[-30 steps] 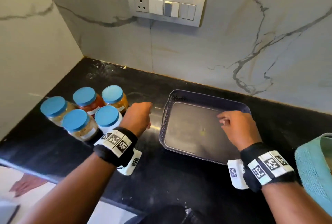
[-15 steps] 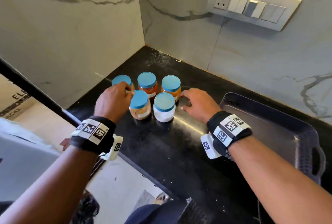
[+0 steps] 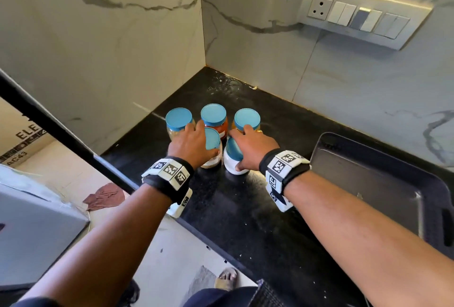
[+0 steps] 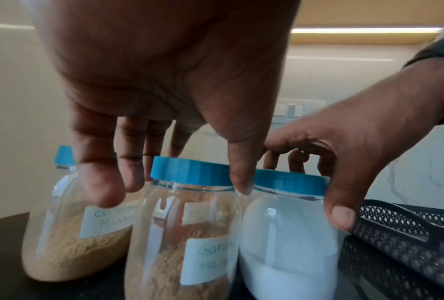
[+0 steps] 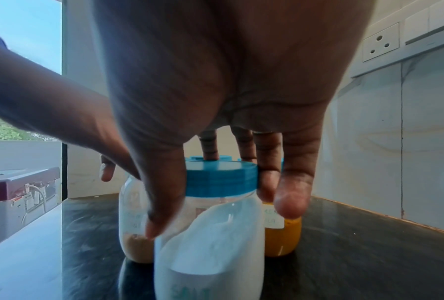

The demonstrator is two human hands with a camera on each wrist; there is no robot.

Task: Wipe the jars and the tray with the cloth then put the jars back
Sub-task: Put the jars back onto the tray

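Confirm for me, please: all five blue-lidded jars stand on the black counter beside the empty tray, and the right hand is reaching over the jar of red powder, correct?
Not quite. The right hand is over the jar of white powder, thumb and fingers around its blue lid, as the right wrist view shows. The rest holds: five jars stand on the black counter beside the empty tray.

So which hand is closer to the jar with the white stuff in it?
Right. The right hand is over the white jar, thumb and fingers around its blue lid. The left hand is beside it, over the brown-powder jar.
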